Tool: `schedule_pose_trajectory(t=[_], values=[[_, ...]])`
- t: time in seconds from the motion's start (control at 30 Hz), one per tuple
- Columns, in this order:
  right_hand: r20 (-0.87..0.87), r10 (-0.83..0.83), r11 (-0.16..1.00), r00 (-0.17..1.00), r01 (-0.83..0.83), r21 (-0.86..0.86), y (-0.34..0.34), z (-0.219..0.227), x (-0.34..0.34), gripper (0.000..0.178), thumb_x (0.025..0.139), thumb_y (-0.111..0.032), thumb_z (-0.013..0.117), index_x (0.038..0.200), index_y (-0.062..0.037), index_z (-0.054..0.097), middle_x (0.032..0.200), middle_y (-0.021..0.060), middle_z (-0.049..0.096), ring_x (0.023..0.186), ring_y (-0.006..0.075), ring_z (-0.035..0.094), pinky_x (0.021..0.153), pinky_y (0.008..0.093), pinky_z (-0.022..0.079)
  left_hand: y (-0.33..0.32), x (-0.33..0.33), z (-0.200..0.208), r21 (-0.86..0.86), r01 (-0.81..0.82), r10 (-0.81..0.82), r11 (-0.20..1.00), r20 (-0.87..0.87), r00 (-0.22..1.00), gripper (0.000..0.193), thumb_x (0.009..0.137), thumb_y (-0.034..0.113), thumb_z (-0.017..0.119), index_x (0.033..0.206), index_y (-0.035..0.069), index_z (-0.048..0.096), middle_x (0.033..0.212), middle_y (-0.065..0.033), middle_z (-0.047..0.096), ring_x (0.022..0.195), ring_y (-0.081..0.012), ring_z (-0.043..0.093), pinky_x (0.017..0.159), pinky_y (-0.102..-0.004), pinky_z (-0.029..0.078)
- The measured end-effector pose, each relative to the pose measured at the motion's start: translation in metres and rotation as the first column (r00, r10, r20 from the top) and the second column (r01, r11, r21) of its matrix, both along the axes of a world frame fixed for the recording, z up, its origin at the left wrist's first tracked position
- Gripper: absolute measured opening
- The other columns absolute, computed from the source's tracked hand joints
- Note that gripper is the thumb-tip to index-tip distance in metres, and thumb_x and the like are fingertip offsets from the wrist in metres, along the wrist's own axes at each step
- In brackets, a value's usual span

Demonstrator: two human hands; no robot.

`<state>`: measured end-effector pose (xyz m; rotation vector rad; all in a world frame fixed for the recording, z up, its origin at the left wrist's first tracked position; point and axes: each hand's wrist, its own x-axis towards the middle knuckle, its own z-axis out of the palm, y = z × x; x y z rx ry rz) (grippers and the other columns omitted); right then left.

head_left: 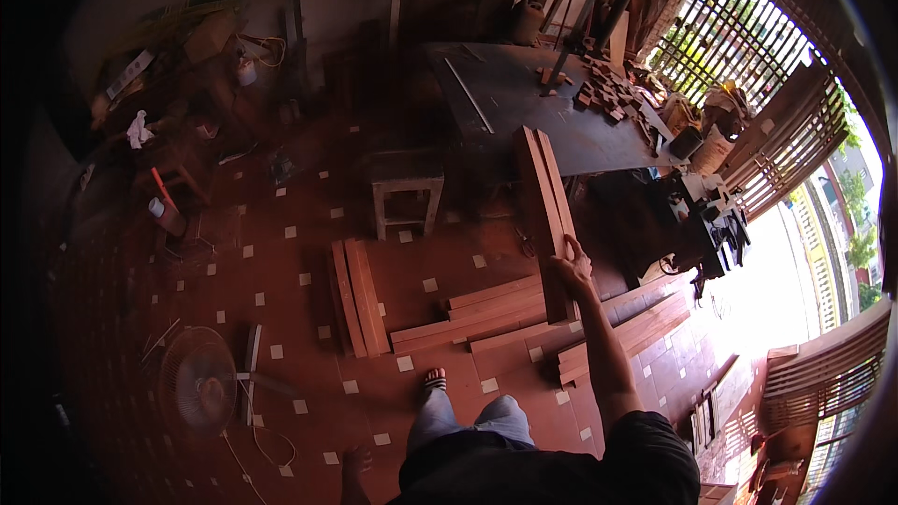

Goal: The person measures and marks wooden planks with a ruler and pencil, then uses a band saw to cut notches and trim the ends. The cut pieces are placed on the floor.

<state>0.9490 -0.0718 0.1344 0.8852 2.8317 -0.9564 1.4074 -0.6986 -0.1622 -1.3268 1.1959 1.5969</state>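
My right hand (572,267) is closed around the edge of long reddish wooden boards (546,189). They lie side by side and slant up and away from me, their far ends overlapping the front edge of a dark table in the picture. Low and dim beside my left leg hangs my left hand (356,461), fingers slightly apart and apparently holding nothing. On the tiled floor in front of me rest more boards: an upright-running group (359,299), a crosswise group (496,310) and a thicker stack (629,335) to the right.
A dark-topped table (505,98) stands ahead, bearing a pile of small wood blocks (613,92). A stool (404,178) is left of it. A standing fan (200,382) with a trailing cord is at lower left. Black machinery (703,224) stands right, near the bright opening.
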Motion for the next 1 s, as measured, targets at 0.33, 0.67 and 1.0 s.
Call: schedule_pose_trajectory(t=[0.33, 0.67, 1.0], values=[[0.012, 0.169, 0.774, 0.986, -0.14, 0.617, 0.054, -0.045, -0.192, 0.092, 0.081, -0.057, 0.088, 0.159, -0.0433, 0.04, 0.142, 0.0246, 0.059, 0.129, 0.0465, 0.062, 0.103, 0.0606, 0.056, 0.182, 0.055, 0.052, -0.581, 0.0, -0.044, 0.814, -0.061, 0.997, 0.053, 0.093, 0.052, 0.074, 0.125, 0.01, 0.08, 0.128, -0.0174, 0.079, 0.121, -0.0378, 0.073, 0.104, -0.0496, 0.059], [-0.425, 0.558, 0.67, 0.713, -0.084, 0.737, 0.082, -0.058, -0.211, 0.064, 0.095, -0.052, 0.078, 0.144, -0.0191, 0.054, 0.133, 0.0213, 0.062, 0.117, 0.044, 0.064, 0.097, 0.0627, 0.055, 0.509, 0.092, 0.077, -0.188, -0.281, 0.283, 0.941, -0.017, 0.959, 0.077, 0.1, 0.074, 0.059, 0.135, 0.008, 0.074, 0.139, -0.0171, 0.075, 0.126, -0.0399, 0.071, 0.104, -0.051, 0.056], [-0.516, 0.726, 0.685, 0.455, -0.415, 0.599, 0.122, -0.134, 0.009, 0.072, 0.093, -0.053, 0.077, 0.152, -0.017, 0.057, 0.144, 0.0211, 0.059, 0.125, 0.0445, 0.063, 0.099, 0.0624, 0.054, 0.588, 0.145, 0.061, -0.225, -0.189, 0.205, 0.956, 0.051, 0.977, 0.085, 0.094, 0.081, 0.062, 0.143, 0.012, 0.072, 0.123, -0.0166, 0.076, 0.103, -0.0318, 0.075, 0.087, -0.0494, 0.061]])
